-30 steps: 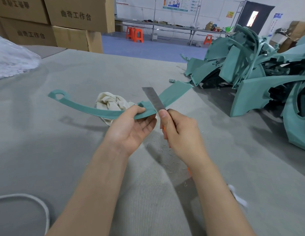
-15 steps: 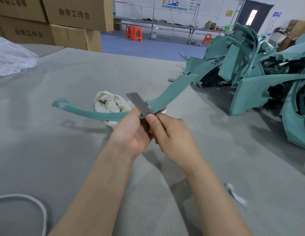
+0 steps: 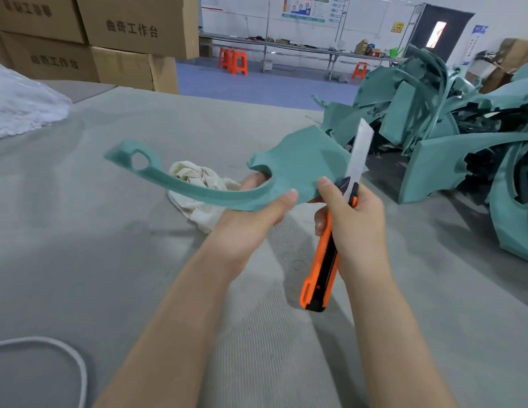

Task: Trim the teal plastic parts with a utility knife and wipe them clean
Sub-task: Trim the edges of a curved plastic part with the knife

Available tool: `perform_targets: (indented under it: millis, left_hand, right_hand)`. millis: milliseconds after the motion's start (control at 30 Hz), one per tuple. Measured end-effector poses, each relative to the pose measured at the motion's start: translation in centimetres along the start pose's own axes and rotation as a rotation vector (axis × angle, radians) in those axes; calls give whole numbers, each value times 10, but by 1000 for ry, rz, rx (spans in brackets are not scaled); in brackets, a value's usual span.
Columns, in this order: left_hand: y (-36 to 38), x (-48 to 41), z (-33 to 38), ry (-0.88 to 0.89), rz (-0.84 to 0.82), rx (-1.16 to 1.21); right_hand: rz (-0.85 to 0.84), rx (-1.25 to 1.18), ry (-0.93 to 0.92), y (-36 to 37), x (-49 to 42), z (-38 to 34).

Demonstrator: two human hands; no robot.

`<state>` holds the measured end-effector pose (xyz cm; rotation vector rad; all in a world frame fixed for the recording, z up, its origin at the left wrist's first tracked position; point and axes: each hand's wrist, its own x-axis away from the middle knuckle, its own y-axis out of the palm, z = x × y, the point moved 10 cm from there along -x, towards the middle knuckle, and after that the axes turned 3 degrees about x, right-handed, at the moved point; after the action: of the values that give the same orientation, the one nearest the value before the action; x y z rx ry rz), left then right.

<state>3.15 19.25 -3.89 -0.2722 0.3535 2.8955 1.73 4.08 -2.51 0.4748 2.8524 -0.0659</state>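
My left hand (image 3: pixel 257 213) pinches the curved teal part (image 3: pixel 301 166) mid-length above the table (image 3: pixel 109 260), looped end running off left, while my right hand (image 3: pixel 354 219) grips the utility knife (image 3: pixel 324 260), blade upright at the broad end's right edge.

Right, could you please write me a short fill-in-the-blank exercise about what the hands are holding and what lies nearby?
1. The curved teal part is held in the person's ____.
2. The right hand grips a utility knife whose handle is black and ____.
3. The pile of teal parts lies on the table on the person's ____ side.

Missing words: left hand; orange; right.
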Motion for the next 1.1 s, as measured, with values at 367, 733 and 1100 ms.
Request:
perform_targets:
  millis: [367,733,1100]
  left_hand:
    - [10,2,-21,-367,-81,528]
    - [-15,6,-42,-385,292,808]
    - [-11,8,-35,-373,272,935]
  right_hand:
    - [-29,-62,42,-9,-8,7]
    - [-262,126,65,23,5,9]
    - [-370,265,-64,40,10,7]
